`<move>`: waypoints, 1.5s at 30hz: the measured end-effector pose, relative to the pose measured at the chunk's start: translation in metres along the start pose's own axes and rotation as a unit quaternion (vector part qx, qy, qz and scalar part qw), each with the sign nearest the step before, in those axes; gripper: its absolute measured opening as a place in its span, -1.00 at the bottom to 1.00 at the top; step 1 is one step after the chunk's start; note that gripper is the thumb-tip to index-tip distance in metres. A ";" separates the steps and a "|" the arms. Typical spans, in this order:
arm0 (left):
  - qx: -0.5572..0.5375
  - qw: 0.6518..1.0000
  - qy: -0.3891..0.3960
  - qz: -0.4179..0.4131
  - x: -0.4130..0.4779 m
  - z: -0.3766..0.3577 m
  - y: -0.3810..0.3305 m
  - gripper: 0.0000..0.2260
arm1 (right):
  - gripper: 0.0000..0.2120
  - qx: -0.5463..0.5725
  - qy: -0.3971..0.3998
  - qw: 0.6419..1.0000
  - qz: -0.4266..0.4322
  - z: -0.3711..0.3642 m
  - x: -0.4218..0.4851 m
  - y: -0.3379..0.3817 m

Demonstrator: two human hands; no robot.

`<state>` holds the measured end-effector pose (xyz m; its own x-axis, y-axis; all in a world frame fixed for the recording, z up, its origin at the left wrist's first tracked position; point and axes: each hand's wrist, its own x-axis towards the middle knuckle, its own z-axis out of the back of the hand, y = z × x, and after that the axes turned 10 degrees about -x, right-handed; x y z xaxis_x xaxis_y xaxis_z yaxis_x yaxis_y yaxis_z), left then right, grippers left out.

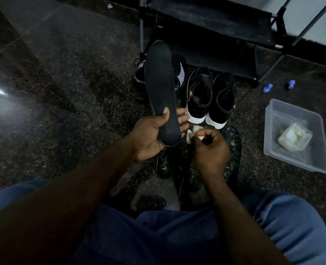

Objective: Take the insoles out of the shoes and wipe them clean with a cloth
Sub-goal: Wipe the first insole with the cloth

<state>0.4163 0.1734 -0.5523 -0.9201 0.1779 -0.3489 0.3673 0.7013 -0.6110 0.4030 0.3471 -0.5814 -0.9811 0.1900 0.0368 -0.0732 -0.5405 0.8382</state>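
**Insole held by the heel, cloth pinched beside it**

The insole (161,88) is a thin dark sole, likely light and springy. It keeps a fairly straight line from heel to toe though held at one end only, so it seems to have some stiffness. A firm wipe could still bend the free toe end, and the heel looks the sound place to hold, with the palm backing the rubbed part.

The left grip (150,136) (a bare hand, palm up) has that heel end. Its thumb presses on the upper face and its fingers spread beneath, and the toe points to 12 o'clock above the floor.

The right grip (210,150), at 3 o'clock of the heel and just beside it, is closed narrowly, its fingertips pinching a small pale cloth (191,133). Whether the cloth touches the insole cannot be told.

Black shoes (200,96) stand at 1 o'clock. A clear tub (295,165) lies well apart at 3 o'clock.
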 end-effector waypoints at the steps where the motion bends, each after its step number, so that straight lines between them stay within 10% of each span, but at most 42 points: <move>1: 0.007 1.000 0.000 0.001 -0.001 0.002 -0.002 -0.61 | -0.82 0.024 0.003 0.999 -0.028 0.002 0.006 -0.006; 11: 0.136 0.969 -0.184 0.091 -0.010 0.050 -0.022 -0.81 | -0.74 0.242 0.175 0.946 -0.125 -0.002 -0.014 -0.008; 21: 0.257 0.878 -0.378 0.142 -0.042 0.076 -0.028 -0.68 | -0.55 0.173 0.314 0.929 -0.098 -0.003 -0.028 -0.010; 36: 0.380 0.827 -0.359 0.205 -0.036 0.093 -0.018 -0.69 | -0.72 0.216 0.286 0.912 -0.200 -0.017 -0.036 -0.016; 45: 0.664 0.640 -0.371 0.111 -0.027 0.085 -0.021 -0.29 | -0.69 0.262 0.303 0.892 -0.211 -0.021 -0.031 -0.010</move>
<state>0.4447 0.0952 -0.5908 -0.6887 -0.5500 -0.4724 0.7223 -0.5770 -0.3813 0.4307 0.3290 -0.6027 -0.8144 -0.2771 -0.5099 -0.5210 -0.0380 0.8527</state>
